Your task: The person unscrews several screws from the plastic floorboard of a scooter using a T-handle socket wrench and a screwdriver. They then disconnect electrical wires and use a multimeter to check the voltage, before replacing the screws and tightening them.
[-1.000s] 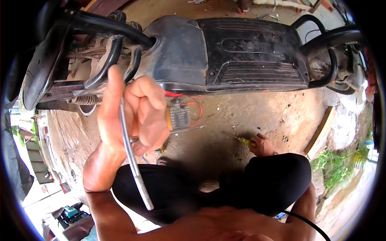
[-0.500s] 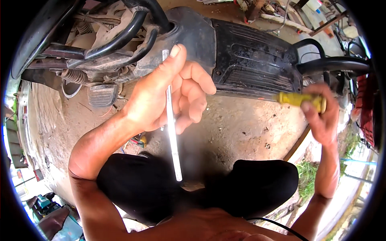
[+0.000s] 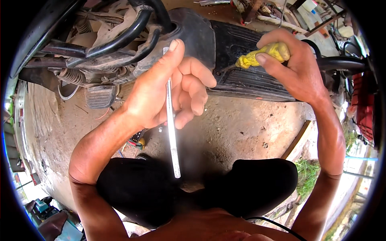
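My left hand [image 3: 149, 94] holds a long silver metal rod [image 3: 173, 148] upright between thumb and loosely curled fingers, in front of the dark body of a scooter [image 3: 189, 36]. My right hand [image 3: 298, 70] grips a yellow-handled screwdriver [image 3: 256, 57] over the black ribbed footboard [image 3: 253, 86]. The screwdriver's shank points down-left to the board's left part; whether its tip touches a screw there is hard to tell. Left of my left hand are black tube guards [image 3: 118, 38] and a coil spring [image 3: 72, 75].
A pedal-like pad [image 3: 98, 96] lies below the scooter's left part. A multimeter [image 3: 136, 142], partly behind my left arm, sits on the concrete ground [image 3: 237, 124]. A wooden plank [image 3: 296, 138] lies at right, near grass; a red object [image 3: 364, 108] stands beyond. Clutter [image 3: 305, 20] fills the back right.
My right hand has risen from the ground by my right knee to the footboard with the screwdriver. My left hand, still holding the rod, has moved up; the view has also shifted.
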